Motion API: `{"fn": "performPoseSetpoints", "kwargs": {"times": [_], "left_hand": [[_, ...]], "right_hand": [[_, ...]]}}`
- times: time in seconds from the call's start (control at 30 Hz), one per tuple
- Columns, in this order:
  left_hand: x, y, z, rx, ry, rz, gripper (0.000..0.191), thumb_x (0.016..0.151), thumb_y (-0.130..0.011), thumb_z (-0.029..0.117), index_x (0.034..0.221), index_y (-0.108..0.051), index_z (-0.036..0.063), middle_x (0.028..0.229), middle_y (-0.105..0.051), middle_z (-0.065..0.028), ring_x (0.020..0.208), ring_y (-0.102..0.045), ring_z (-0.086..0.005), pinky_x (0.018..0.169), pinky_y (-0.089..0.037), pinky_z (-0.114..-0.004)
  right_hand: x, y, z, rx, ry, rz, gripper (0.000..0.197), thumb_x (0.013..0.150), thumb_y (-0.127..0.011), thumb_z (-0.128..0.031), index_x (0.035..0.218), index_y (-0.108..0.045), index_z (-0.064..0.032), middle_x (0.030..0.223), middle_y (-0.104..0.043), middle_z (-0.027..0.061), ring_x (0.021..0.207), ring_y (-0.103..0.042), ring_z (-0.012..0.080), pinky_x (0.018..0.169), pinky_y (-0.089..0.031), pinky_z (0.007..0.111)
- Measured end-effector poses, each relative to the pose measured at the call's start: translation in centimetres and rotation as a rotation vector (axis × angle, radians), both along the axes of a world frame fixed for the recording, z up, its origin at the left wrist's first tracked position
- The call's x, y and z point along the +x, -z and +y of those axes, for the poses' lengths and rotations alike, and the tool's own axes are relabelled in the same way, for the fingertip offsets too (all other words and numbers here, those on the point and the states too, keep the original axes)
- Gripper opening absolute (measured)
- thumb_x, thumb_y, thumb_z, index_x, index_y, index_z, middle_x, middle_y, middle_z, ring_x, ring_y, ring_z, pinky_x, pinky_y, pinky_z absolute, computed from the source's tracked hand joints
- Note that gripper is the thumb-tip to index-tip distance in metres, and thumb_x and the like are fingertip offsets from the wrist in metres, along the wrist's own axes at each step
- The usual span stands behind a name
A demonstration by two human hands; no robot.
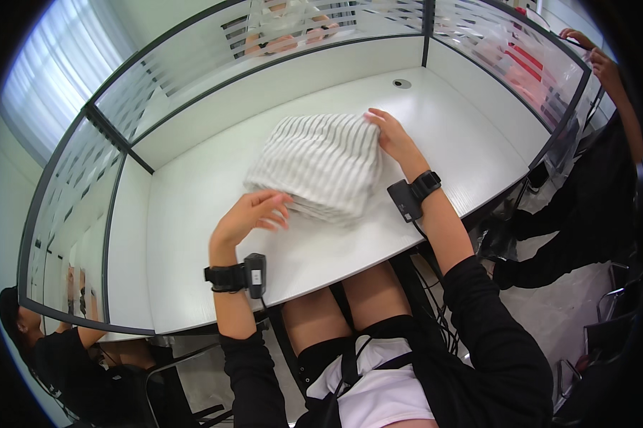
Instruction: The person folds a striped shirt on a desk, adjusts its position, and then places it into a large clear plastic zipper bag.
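A folded striped cloth [321, 160], white with grey stripes, lies in several layers on the white desk [193, 257]. At its upper right corner is my right hand [393, 134], fingertips on the fabric; whether they pinch it cannot be made out. My left hand [254, 214] is beside the cloth's lower left edge, fingers apart and slightly blurred, with nothing seen in it. Each wrist wears a black strap with a small box and a cable.
Low white panels [300, 80] topped with framed striped glass border the desk. A cable grommet [401, 84] sits near the back. One person is behind the glass, another at the lower left, a third standing at right near plastic bags [514, 64].
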State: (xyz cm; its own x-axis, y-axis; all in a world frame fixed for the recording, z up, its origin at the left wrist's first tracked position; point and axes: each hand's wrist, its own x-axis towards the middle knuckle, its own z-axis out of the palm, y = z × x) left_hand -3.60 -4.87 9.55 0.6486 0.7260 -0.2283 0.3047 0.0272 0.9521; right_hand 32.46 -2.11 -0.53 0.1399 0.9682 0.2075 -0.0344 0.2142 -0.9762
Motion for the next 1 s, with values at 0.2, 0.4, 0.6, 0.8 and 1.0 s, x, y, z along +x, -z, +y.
{"fn": "performPoseSetpoints", "kwargs": {"times": [0.2, 0.4, 0.6, 0.8, 1.0], "left_hand": [[-4.4, -1.1, 3.9, 0.171, -0.200, -0.369, 0.043, 0.087, -0.038, 0.033, 0.116, -0.041, 0.0020, 0.110, -0.051, -0.0120, 0.094, -0.051, -0.0154, 0.074, -0.044, -0.024], [-1.4, 4.3, 6.9, -0.158, -0.130, -0.242, 0.050, 0.081, -0.055, 0.033, 0.111, -0.044, -0.0057, 0.105, -0.052, -0.0123, 0.096, -0.051, -0.0181, 0.082, -0.042, -0.031], [-1.3, 4.5, 7.1, -0.325, -0.204, -0.304, 0.053, 0.079, -0.059, 0.027, 0.112, -0.042, -0.0104, 0.108, -0.053, -0.0149, 0.096, -0.052, -0.0187, 0.083, -0.041, -0.028], [-2.4, 3.9, 3.9, -0.302, -0.310, -0.290, 0.063, 0.069, -0.067, 0.017, 0.117, -0.035, -0.0097, 0.112, -0.049, -0.0162, 0.103, -0.049, -0.0215, 0.089, -0.037, -0.030], [-3.9, 4.3, 4.2, -0.318, -0.162, -0.243, 0.077, 0.062, -0.069, 0.006, 0.125, -0.026, -0.0053, 0.122, -0.040, -0.0154, 0.113, -0.041, -0.0232, 0.095, -0.032, -0.032]], "right_hand": [[-1.2, -3.9, -3.1, -0.345, 0.228, -0.122, 0.072, 0.064, -0.065, -0.051, 0.086, -0.053, 0.0163, 0.075, -0.056, 0.0148, 0.066, -0.056, 0.0179, 0.058, -0.046, 0.026], [-3.4, -7.2, -5.1, -0.603, 0.044, -0.588, 0.070, 0.064, -0.063, -0.055, 0.089, -0.056, 0.0100, 0.077, -0.056, 0.0138, 0.070, -0.055, 0.0192, 0.060, -0.046, 0.029], [-4.8, -5.9, -3.5, -0.396, -0.050, -0.504, 0.077, 0.059, -0.071, -0.042, 0.106, -0.047, 0.0131, 0.103, -0.052, 0.0226, 0.095, -0.051, 0.0261, 0.080, -0.040, 0.030], [-6.4, -4.4, -1.5, -0.438, -0.336, -0.222, 0.083, 0.058, -0.074, -0.031, 0.116, -0.035, 0.0142, 0.114, -0.043, 0.0255, 0.107, -0.043, 0.0298, 0.091, -0.032, 0.030], [-8.1, -6.9, -2.7, -0.382, -0.375, -0.062, 0.083, 0.060, -0.072, -0.022, 0.126, -0.028, 0.0038, 0.124, -0.038, 0.0196, 0.116, -0.036, 0.0262, 0.097, -0.027, 0.031]]}}
